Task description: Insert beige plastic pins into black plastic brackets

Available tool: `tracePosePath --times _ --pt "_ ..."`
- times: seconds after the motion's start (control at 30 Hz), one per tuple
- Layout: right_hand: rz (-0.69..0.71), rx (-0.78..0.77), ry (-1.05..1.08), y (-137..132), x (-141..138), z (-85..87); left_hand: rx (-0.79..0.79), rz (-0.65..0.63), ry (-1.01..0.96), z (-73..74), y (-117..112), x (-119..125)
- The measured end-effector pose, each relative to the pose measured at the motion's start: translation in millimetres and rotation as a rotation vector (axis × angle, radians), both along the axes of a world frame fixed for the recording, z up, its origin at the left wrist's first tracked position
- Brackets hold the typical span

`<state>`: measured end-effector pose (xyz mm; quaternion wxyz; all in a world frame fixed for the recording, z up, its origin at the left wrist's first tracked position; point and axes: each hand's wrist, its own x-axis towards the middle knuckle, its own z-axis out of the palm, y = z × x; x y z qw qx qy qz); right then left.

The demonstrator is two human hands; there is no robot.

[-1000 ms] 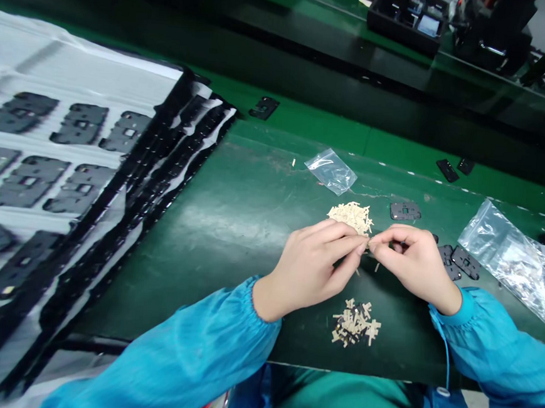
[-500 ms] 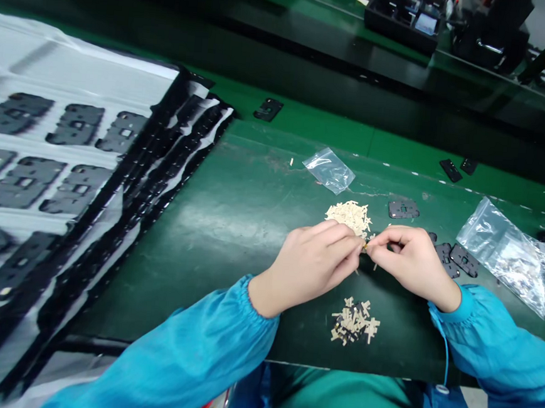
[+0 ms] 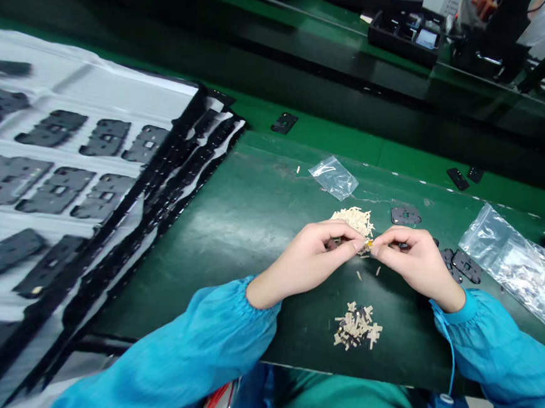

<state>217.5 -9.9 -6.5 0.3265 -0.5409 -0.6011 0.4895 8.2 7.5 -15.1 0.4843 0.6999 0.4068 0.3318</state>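
Note:
My left hand (image 3: pixel 313 257) and my right hand (image 3: pixel 416 259) meet fingertip to fingertip, both closed in a pinch. Between them is a tiny yellow-gold piece (image 3: pixel 369 243), too small to name. Just behind my fingers lies a pile of small cream strips (image 3: pixel 357 219), partly hidden by the hands. Closer to the table's front edge sits a second heap of small cream-and-black pieces (image 3: pixel 358 327). A couple of loose strips (image 3: pixel 359 275) lie on the green table (image 3: pixel 214 231) below my fingertips.
Stacked white-lined trays (image 3: pixel 134 96) holding black plastic plates (image 3: pixel 105 137) fill the left. A small clear bag (image 3: pixel 335 177) lies behind the pile. To the right are another black plate (image 3: pixel 405 214), plates beside my right hand (image 3: pixel 466 266), and a larger clear bag (image 3: pixel 513 261).
The left fingers have shifted their grip, and the thumb now shows along the front. More of the yellow-gold piece is visible between the hands. The whole view has shifted slightly.

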Motion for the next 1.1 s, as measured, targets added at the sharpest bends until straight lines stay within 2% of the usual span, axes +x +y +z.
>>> tracePosePath --times 0.13,0.27,0.33,0.47,0.53,0.7,0.8,0.97,1.1 --pt "0.052 -0.069 -0.035 0 1 -0.3 0.193 -0.106 0.083 1.4 1 -6" --pt "0.069 -0.037 -0.119 0 1 -1.0 0.309 -0.184 0.161 -0.5 0 -8" --pt "0.064 0.016 -0.145 -1 0 -1.1 0.344 -0.123 0.168 -3.5 -1 -6" --pt "0.008 0.168 -0.186 -3 -2 -0.7 0.490 0.109 0.211 -9.5 -5 0" --pt "0.002 0.213 -0.209 -4 -4 -0.8 0.521 0.087 0.228 -10.6 -7 2" --pt "0.057 0.243 -0.272 -8 -6 -0.6 0.475 -0.047 0.206 -10.7 -8 1" --pt "0.104 0.289 -0.331 -10 -6 1.3 0.551 -0.066 0.243 -12.9 -7 -1" --pt "0.173 0.337 -0.444 -12 -5 5.3 0.719 -0.105 0.411 -16.0 -8 -1" --pt "0.147 0.292 -0.394 -11 -4 7.3 0.726 -0.057 0.479 -16.9 -7 0"
